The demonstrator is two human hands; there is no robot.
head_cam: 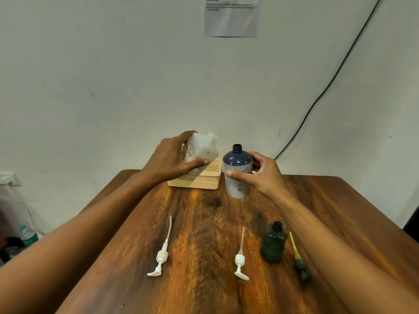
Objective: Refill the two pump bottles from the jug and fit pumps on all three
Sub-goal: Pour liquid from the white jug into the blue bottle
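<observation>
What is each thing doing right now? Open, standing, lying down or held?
Jug: tilted, held up by the left hand.
Blue bottle: upright, neck open, no pump, gripped by the right hand.
Dark bottle: standing, neck open, no pump.
Left white pump: lying flat, loose.
Right white pump: lying flat, loose.
Dark pump: lying flat beside the dark bottle.
Basket: upright, behind the jug.

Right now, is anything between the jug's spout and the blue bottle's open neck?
Nothing visible: the jug in the left hand tilts beside the blue bottle, gripped by the right hand, its neck uncapped.
</observation>
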